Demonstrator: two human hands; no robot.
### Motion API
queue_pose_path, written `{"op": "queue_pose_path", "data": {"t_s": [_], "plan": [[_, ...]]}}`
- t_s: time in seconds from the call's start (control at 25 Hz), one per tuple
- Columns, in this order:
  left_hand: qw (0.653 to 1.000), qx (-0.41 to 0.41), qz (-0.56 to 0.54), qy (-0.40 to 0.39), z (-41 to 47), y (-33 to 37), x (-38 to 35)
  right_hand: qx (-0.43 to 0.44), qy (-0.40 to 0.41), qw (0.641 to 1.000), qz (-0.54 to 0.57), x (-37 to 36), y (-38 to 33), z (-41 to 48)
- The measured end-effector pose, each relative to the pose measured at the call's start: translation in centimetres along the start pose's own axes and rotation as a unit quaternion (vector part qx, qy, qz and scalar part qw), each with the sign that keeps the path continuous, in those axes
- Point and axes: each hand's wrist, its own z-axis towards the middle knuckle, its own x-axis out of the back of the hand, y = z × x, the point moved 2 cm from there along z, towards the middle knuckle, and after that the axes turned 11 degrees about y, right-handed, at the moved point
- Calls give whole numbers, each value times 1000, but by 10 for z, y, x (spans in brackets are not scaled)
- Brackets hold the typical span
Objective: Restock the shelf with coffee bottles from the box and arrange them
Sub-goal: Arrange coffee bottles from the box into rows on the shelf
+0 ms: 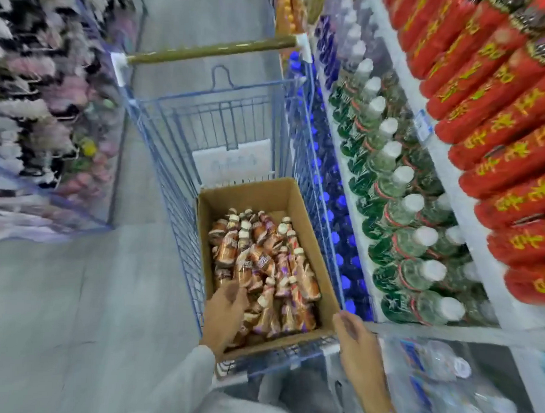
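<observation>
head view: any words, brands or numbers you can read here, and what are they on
Nothing can be quoted with certainty.
red packs: large yellow Chinese characters, too blurred to read.
coffee bottles: labels blurred, unreadable.
white card in the cart: faint writing, unreadable.
shelf tag: too small and blurred.
green bottles: labels blurred.

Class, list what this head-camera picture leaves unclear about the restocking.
Head view:
- Left hand over the coffee bottles: grip lost to blur.
- Right hand by the box corner: touching or not, blurred.
- Bottle labels: blurred, unreadable.
- Coffee's spot on the shelf: none seen in frame.
</observation>
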Motion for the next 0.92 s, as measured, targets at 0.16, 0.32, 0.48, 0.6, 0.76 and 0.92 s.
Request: {"op": "queue_pose_path", "data": {"t_s": [0.16, 0.32, 0.48, 0.6, 0.76, 0.92], "plan": [[989, 134, 62, -3, 55, 1, -33, -3, -21, 999, -33, -19, -6, 6], [970, 228, 85, -24, 112, -26, -69, -4, -58, 996, -66, -27, -5, 11], [962, 246, 119, 24, 140, -40, -99, -44, -64, 994, -74, -24, 4, 19], [942, 214, 251, 53, 141, -49, -117, -64, -69, 992, -83, -22, 8, 23], [945, 191, 265, 5, 141, -62, -116, -55, -95, 988, -109, -23, 8, 27], [971, 210, 103, -51, 113, -51, -78, -22, -130, 983, -128, -34, -6, 35]]}}
